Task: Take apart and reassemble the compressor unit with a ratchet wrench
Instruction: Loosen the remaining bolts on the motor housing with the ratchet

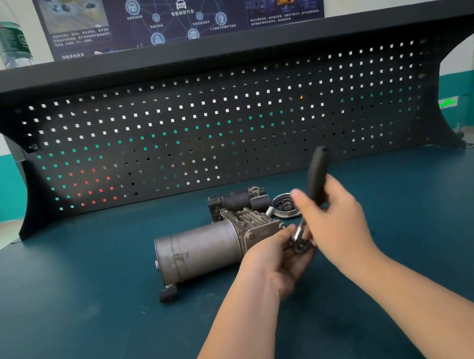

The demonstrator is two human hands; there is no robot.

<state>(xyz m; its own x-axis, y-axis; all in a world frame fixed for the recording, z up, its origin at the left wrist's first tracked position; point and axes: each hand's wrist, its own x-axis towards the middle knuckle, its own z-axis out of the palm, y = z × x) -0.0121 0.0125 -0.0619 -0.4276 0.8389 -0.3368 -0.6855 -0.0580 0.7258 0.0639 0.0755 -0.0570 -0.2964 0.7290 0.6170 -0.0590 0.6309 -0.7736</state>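
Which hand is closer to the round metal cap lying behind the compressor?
Right. The right hand grips the ratchet handle, just in front of the cap. The left hand holds the ratchet's head lower down, farther from it.

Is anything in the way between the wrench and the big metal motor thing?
Only the left hand, whose fingers curl around the ratchet wrench head, right beside the compressor unit. The right hand grips the handle.

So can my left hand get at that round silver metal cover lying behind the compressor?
Probably not now: the left hand grips the ratchet head, and the right hand partly blocks the round cover.
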